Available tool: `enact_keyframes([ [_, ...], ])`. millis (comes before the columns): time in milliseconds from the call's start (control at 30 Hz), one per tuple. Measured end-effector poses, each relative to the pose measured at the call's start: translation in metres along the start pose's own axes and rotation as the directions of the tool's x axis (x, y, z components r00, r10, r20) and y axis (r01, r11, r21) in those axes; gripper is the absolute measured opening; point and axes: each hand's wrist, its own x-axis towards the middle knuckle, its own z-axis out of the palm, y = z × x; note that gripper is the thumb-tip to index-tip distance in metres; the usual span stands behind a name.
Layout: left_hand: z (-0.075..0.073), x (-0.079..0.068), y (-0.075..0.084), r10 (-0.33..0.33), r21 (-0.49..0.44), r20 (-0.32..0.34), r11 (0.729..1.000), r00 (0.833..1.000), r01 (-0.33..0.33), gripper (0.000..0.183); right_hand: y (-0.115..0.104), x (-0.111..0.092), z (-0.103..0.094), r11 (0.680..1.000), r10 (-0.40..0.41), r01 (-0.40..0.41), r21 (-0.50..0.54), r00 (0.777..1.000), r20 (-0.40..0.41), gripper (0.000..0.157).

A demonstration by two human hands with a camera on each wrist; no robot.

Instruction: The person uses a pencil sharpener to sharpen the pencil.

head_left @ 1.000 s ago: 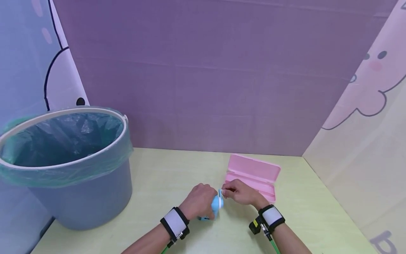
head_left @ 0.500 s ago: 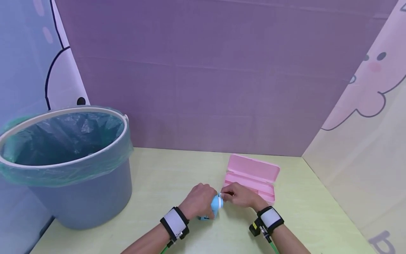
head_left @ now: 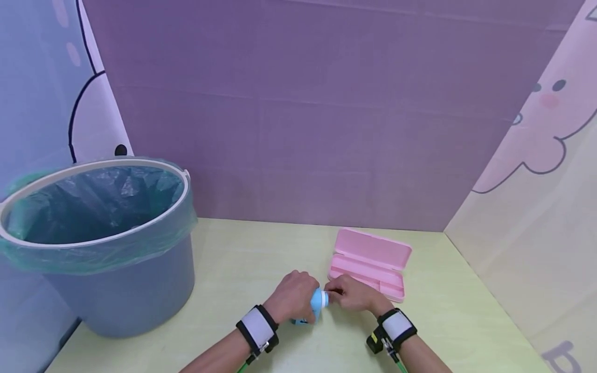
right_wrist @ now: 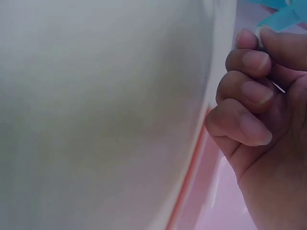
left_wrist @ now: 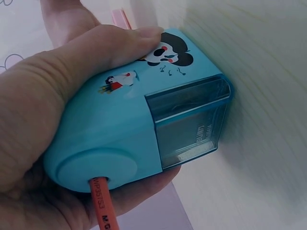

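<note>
A light blue hand-crank pencil sharpener [head_left: 317,301] with cartoon prints lies on the table, gripped by my left hand [head_left: 293,295]. In the left wrist view a red pencil [left_wrist: 102,206] sticks out of its round front, beside a clear shavings drawer [left_wrist: 189,127]. At the sharpener's other end my right hand [head_left: 354,293] pinches the crank's small white knob between thumb and forefinger. The blue crank arm [right_wrist: 280,20] shows at the top of the right wrist view, and my other right fingers are curled. The pencil's tip is hidden inside the sharpener.
An open pink pencil case [head_left: 373,247] lies just behind my right hand, its lid tipped back. A big grey-blue bin [head_left: 126,295] with a green liner stands at the left. A purple wall closes off the back of the table [head_left: 242,248].
My right hand has moved slightly down with the crank, which stood up at first and is now mostly hidden behind the fingers. My left hand and the sharpener have stayed in place.
</note>
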Motion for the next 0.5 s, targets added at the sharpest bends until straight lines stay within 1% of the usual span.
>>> enact_keyframes([
  [67,-0.0001,0.0001,0.0001,-0.002,0.005,0.002,1.000,1.000,0.002,0.036,-0.0004,-0.0006,0.0014,1.000,-0.010,0.010,-0.010,1.000,0.008,0.021],
  [333,0.0004,0.0000,0.0006,-0.003,-0.007,0.005,1.000,1.000,0.003,0.036,-0.0002,-0.0027,0.0065,1.000,-0.005,0.005,0.020,0.999,0.039,0.022],
  [433,-0.0003,0.0003,0.0009,-0.011,-0.009,0.007,1.000,1.000,0.011,0.037,-0.0010,-0.0036,0.0071,1.000,-0.006,0.005,0.018,0.999,0.038,0.022],
  [500,-0.0010,0.0003,0.0012,-0.016,-0.009,0.011,1.000,1.000,0.016,0.037,-0.0020,-0.0047,0.0071,0.999,0.005,-0.006,0.038,0.999,0.044,0.022],
])
